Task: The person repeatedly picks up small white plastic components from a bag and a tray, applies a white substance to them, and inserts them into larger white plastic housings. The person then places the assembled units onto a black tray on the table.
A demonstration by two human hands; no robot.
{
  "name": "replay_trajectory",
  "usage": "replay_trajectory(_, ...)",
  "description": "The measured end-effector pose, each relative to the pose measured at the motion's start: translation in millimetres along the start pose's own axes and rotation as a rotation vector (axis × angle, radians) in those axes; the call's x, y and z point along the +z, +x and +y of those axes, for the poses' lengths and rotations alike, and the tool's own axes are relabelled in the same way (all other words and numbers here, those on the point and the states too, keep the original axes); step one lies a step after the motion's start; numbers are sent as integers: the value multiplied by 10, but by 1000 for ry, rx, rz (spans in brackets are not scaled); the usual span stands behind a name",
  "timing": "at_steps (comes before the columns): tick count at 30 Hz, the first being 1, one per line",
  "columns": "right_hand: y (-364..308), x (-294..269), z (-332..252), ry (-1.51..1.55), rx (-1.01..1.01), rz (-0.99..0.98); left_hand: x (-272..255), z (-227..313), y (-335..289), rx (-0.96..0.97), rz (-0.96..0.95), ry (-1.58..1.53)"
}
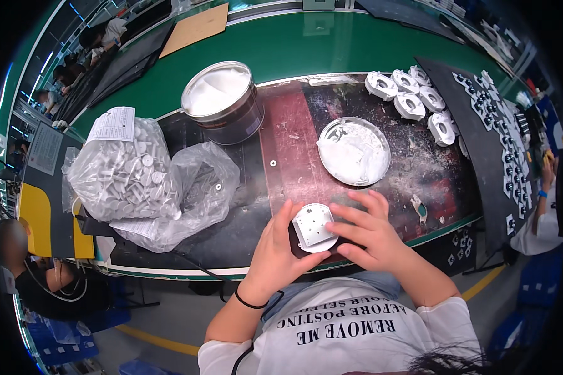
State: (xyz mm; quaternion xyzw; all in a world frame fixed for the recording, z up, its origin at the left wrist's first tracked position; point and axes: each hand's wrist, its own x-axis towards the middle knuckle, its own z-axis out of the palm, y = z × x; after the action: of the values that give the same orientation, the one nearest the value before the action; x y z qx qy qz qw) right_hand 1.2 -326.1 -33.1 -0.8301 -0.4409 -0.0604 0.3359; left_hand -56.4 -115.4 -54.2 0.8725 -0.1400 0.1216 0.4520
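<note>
A small white round part with a flat plate dotted with holes (313, 226) is held above the near edge of the workbench. My left hand (280, 247) is closed around its left side, thumb below and fingers along the upper left edge. My right hand (370, 234) is on its right side, the fingers spread, with a fingertip touching the plate's right edge. Beyond my hands, a round metal lid (357, 176) carries smeared white paste. A small white washer (273, 163) lies on the reddish strip of the bench.
At the back left stands a large tin (231, 122) of white material. Clear plastic bags (128, 169) of white plastic pieces fill the left. Several white ring-shaped housings (410, 106) sit at the back right, beside a black board (481, 150) bearing rows of parts. Other people work at both sides.
</note>
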Motion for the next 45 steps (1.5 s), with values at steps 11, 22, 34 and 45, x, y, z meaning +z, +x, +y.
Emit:
replay_trajectory(11, 6, 51, -28, -130, -77, -3, 1, -16, 8, 27, -9, 25)
replay_trajectory(22, -257, 4, 128, 27, -79, 336, -798, -11, 105, -78, 241, 375)
replay_trajectory(34, -272, -69, 169, 155, -77, 355, -1155, -721, 451, -294, 53, 1039)
replay_trajectory(45, 1165, -38, -644, 435, -543, -318, -1606, -829, 623, 30, 175, 1335)
